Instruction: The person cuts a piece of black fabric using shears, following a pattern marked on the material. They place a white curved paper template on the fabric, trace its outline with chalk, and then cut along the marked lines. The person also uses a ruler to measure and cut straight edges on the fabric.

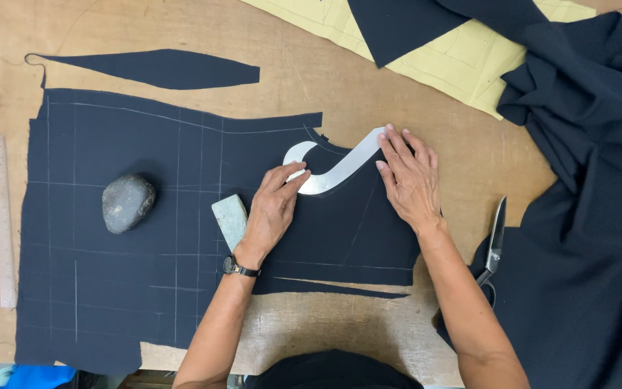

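Your left hand [273, 209] and right hand [410, 179] press flat, fingers together, clamping nothing, pinning the white curve template [336, 169] on the dark cloth [145, 274] between them; stone [128, 202] weights cloth leftward.

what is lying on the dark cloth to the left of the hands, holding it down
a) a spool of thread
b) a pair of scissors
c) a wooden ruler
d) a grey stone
d: a rounded grey stone sits on the chalk-marked dark cloth left of the left hand, while the scissors lie off to the right past the right hand and the ruler lies on the table beside the cloth.
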